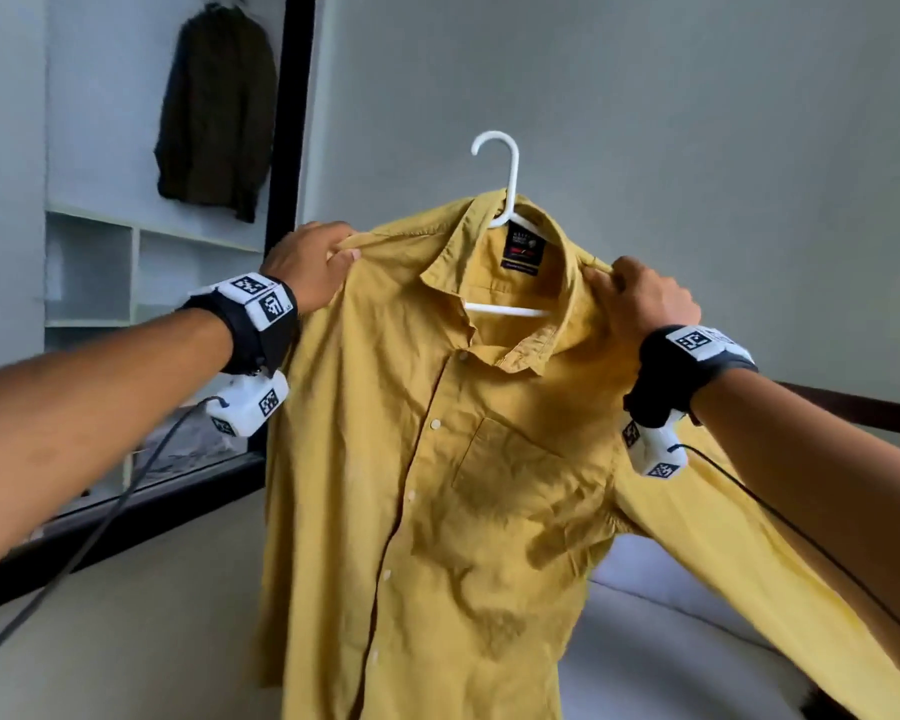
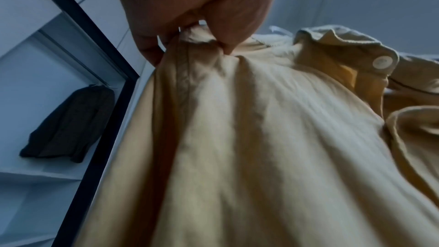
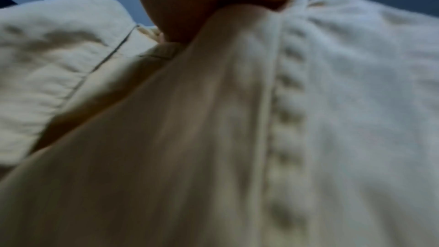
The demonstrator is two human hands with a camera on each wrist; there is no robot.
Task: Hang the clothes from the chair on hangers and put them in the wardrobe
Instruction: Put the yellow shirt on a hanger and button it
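Pinching each shoulder seam, the left hand (image 1: 307, 265) and right hand (image 1: 645, 298) are holding the yellow shirt (image 1: 437, 485) mid-air on a white hanger (image 1: 510, 189). Being soft and light, it is likely sliding easily; the hook at 12 o'clock looks the safest hold, with the wardrobe (image 1: 94, 262) waiting at 10 o'clock.

Home bedroom: open wardrobe (image 1: 141, 220), hanging dark garment (image 1: 217, 111), bed (image 1: 661, 641).

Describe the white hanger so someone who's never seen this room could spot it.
Find the mustard-yellow button-up shirt held up before the grey wall. The white plastic hanger sits inside its collar, hook rising above. Nothing else here is thin, white and hooked.
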